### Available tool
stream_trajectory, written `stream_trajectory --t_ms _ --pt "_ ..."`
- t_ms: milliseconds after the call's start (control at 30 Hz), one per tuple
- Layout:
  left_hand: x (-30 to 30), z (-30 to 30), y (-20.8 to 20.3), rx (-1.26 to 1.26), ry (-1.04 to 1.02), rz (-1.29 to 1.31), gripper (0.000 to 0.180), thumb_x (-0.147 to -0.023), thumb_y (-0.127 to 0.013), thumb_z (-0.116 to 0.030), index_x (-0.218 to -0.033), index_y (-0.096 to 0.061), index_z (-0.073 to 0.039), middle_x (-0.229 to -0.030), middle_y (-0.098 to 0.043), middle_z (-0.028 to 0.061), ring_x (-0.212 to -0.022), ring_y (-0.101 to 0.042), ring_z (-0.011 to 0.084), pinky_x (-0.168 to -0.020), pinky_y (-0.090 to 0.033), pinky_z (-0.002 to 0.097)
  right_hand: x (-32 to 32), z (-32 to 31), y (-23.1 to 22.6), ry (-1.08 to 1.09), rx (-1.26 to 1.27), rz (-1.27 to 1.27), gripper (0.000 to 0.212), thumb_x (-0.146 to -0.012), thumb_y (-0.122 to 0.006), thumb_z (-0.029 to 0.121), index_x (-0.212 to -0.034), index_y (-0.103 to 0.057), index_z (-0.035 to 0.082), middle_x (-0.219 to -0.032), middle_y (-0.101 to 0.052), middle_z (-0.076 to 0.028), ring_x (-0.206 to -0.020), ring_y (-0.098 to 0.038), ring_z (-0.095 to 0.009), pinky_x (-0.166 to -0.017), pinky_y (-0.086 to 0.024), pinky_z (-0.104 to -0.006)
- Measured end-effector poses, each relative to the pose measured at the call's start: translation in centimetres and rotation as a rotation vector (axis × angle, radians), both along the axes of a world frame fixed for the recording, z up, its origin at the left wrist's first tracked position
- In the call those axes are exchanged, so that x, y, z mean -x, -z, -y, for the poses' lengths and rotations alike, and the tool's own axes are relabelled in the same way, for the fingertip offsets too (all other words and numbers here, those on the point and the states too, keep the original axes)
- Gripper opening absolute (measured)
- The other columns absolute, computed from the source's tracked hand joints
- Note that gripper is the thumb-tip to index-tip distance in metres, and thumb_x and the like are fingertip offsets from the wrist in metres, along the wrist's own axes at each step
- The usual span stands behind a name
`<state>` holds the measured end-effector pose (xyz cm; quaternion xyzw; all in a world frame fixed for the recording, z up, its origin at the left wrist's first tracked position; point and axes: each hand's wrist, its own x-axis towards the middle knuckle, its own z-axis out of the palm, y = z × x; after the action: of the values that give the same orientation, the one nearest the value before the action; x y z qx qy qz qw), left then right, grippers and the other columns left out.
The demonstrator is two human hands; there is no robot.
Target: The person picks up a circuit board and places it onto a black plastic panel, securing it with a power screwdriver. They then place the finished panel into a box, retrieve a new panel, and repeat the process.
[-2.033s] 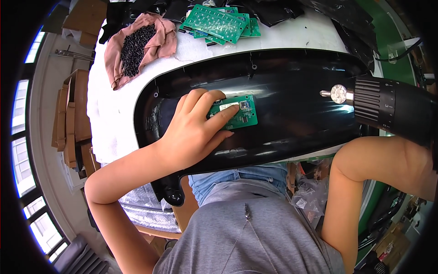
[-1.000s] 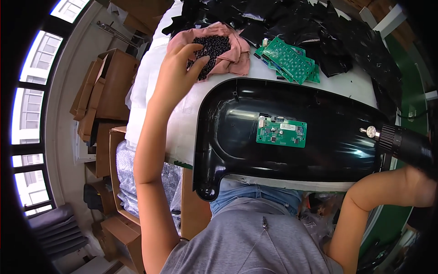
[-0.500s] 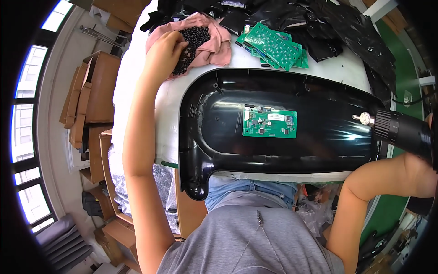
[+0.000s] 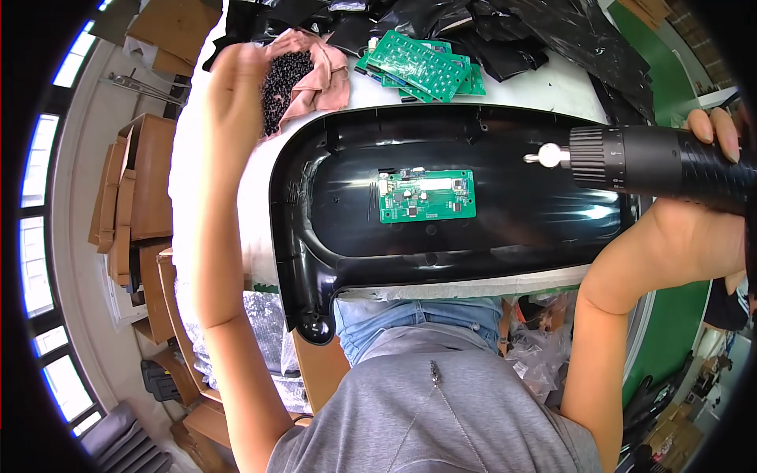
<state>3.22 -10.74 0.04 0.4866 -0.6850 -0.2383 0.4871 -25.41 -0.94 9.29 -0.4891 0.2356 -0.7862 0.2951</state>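
My right hand [image 4: 716,132] is wrapped round a black electric screwdriver [image 4: 631,162] that points left over the right part of a black plastic shell [image 4: 505,236]. Its silver tip hangs apart from a green circuit board [image 4: 430,197] lying in the middle of the shell, component side up. My left hand [image 4: 236,83] is raised at the left edge of a pink cloth [image 4: 325,79], smeared by motion. Whether its fingers hold anything is hidden by the blur. On the cloth lies a heap of tiny black pieces [image 4: 285,87], seemingly screws.
Several green circuit boards [image 4: 418,67] are stacked behind the shell, beside crumpled black plastic bags [image 4: 552,39]. A white-covered table [image 4: 197,173] carries all this. Cardboard boxes [image 4: 154,177] stand at the left, and clear plastic wrap [image 4: 540,355] lies below the table edge.
My left hand has drawn back from the black pieces toward the cloth's left edge. The screwdriver has moved left, farther over the shell. The whole view has shifted slightly.
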Motion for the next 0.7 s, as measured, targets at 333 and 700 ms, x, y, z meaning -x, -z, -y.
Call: stream_trajectory --t_ms 333,700 --pt "8.3 -8.1 -1.9 -0.299 0.782 0.003 0.013 -0.081 -0.058 -0.01 -0.078 -0.051 0.001 -0.068 -0.048 0.0056 -0.059 -0.046 0.0133 -0.054 -0.039 0.0254 -3.8 -1.6 0.8 -0.025 -0.01 -0.029 0.041 -0.082 -0.052 0.041 -0.096 -0.046 0.003 -0.08 -0.051 -0.008 -0.056 -0.052 -0.017 -0.047 -0.043 -0.0303" --pt "8.7 -7.1 -0.6 0.047 0.707 0.049 0.009 -0.078 -0.058 -0.006 -0.077 -0.053 0.0 -0.064 -0.047 0.0107 -0.059 -0.049 0.0257 -0.052 -0.04 0.0326 -3.1 -2.0 2.3 -0.056 -0.035 -0.058 0.041 -0.082 -0.051 0.041 -0.099 -0.045 0.004 -0.084 -0.051 -0.008 -0.057 -0.052 -0.017 -0.049 -0.043 -0.0309"
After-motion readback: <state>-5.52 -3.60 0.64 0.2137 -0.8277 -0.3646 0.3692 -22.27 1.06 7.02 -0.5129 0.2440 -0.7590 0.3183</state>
